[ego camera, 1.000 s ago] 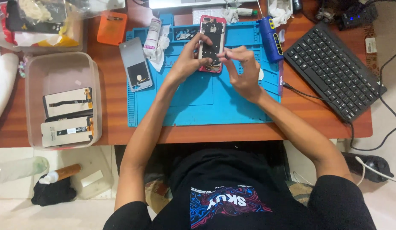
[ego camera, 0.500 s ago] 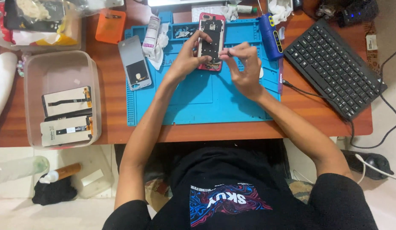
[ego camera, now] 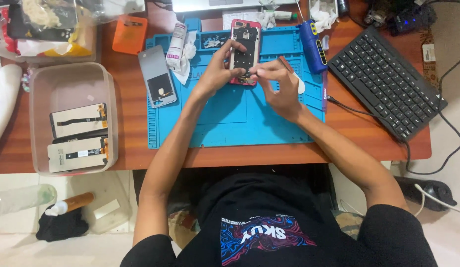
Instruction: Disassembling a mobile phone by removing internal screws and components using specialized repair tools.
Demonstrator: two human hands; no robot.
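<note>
An opened phone with a red frame (ego camera: 244, 47) lies on the blue repair mat (ego camera: 230, 118) at the far middle. My left hand (ego camera: 217, 71) grips the phone's lower left edge. My right hand (ego camera: 279, 86) pinches something small at the phone's bottom end; a thin brown tool sticks out of it toward the right. What sits between the fingertips is too small to make out.
A grey phone back cover (ego camera: 158, 81) lies at the mat's left edge, a blue electric screwdriver (ego camera: 313, 45) at its right. A black keyboard (ego camera: 386, 81) is at the right. A clear plastic box (ego camera: 71, 118) with two screen panels stands at the left. An orange case (ego camera: 129, 33) lies behind.
My right hand has shifted slightly left and down, to the phone's bottom end. My left hand keeps its hold on the phone.
</note>
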